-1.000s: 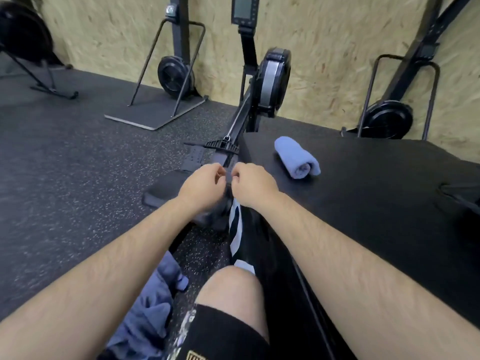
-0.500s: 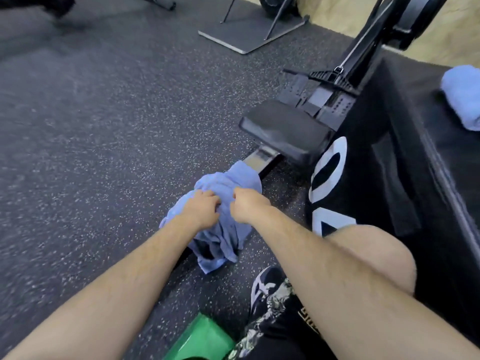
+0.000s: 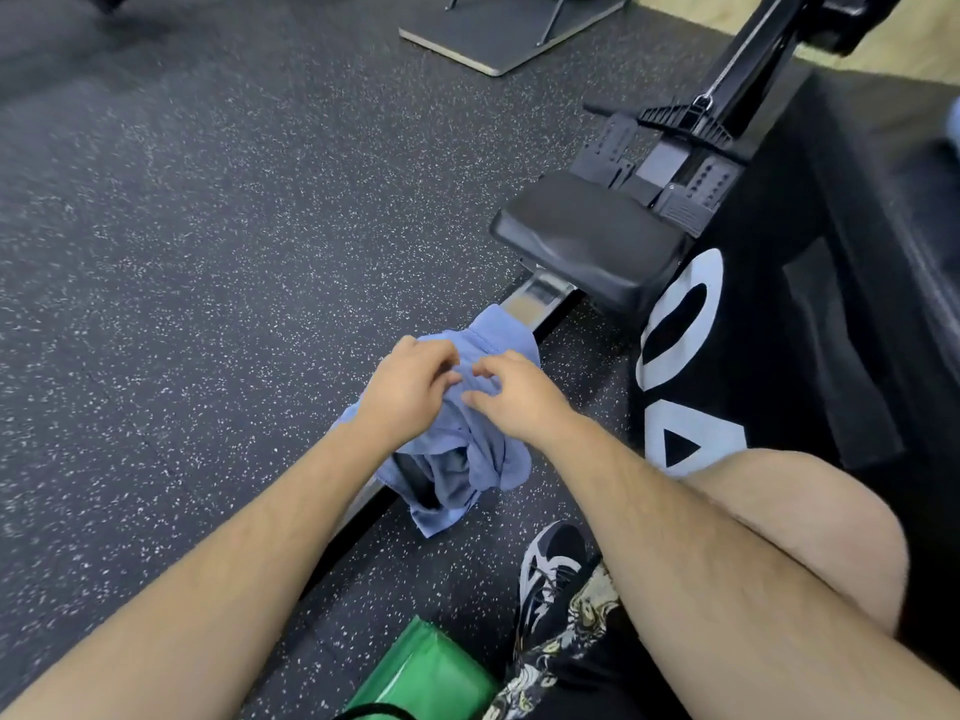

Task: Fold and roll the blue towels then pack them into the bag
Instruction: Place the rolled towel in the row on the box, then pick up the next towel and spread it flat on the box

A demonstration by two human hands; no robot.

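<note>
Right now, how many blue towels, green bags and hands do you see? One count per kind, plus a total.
Blue towels: 2, the crumpled towel on the rail, plus a blue sliver at the right edge, probably a towel.
Green bag: 1.
Hands: 2, left hand and right hand, both gripping the crumpled towel.
Total: 5.

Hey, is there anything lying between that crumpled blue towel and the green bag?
Nothing visible does. Only bare speckled floor lies between the blue towel and the green bag.
</note>
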